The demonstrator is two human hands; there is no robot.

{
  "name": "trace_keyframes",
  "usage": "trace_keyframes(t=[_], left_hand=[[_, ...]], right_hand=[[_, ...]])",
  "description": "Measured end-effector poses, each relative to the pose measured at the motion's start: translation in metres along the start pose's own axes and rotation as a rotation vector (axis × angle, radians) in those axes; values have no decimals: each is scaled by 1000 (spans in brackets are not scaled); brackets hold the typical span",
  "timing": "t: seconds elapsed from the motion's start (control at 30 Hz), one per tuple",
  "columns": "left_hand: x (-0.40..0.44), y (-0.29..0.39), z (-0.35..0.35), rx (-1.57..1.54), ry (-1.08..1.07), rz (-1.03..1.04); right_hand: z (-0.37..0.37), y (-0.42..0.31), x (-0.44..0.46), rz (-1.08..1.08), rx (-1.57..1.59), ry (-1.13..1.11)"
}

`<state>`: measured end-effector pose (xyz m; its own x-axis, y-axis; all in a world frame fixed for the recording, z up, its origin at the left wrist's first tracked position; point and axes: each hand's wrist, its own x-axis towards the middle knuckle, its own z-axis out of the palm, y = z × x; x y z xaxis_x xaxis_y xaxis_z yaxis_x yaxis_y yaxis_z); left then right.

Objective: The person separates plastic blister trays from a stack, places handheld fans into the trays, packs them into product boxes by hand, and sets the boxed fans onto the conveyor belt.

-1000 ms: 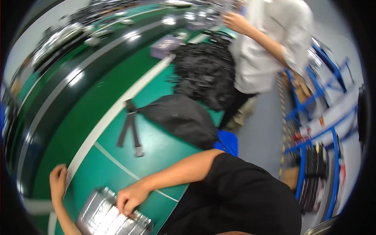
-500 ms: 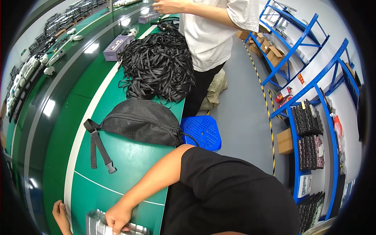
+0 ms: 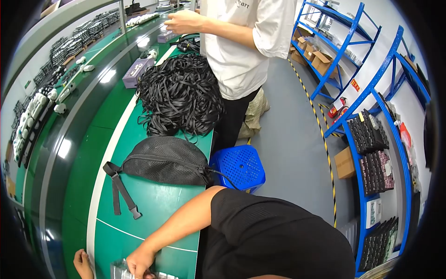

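My right hand (image 3: 141,262) is at the bottom of the view, fingers closed on a shiny silver package (image 3: 120,269) that lies on the green table (image 3: 153,228). The frame's lower edge cuts off much of the package. Left of it, my left hand (image 3: 82,263) is raised beside the table's white edge strip, its fingers loosely bent and apart with nothing between them. A black mesh bag (image 3: 162,160) lies farther up the table, its buckled strap (image 3: 121,193) hanging toward the left.
Beyond the bag is a large heap of black straps (image 3: 181,95), with a purple box (image 3: 137,72) beside it. A co-worker in a white shirt (image 3: 237,51) stands there. A blue stool (image 3: 239,167) is against the table edge; blue shelves (image 3: 357,186) stand right.
The view has swung, so the co-worker, straps and bag sit farther left, and both hands and the package are lower in the frame. My right hand stays on the package.
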<state>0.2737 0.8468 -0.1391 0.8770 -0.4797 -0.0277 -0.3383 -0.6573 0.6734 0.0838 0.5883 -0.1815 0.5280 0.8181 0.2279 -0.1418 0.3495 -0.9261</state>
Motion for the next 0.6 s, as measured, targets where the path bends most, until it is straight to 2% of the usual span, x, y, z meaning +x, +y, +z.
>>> trace_keyframes(t=[0.1, 0.33, 0.47, 0.5, 0.6], left_hand=[[-3, 1, 0, -16, -10, 8], [-9, 28, 0, 191, 87, 137], [0, 8, -2, 353, 154, 154], [0, 3, -2, 357, 153, 168], [0, -10, -4, 343, 155, 174]], right_hand=[[-1, -3, 1, -24, -10, -13], [-5, 6, 4, 1, 57, 40], [-16, 27, 13, 45, 91, 84], [-6, 6, 7, 60, 127, 92], [-19, 29, 18, 71, 207, 108]])
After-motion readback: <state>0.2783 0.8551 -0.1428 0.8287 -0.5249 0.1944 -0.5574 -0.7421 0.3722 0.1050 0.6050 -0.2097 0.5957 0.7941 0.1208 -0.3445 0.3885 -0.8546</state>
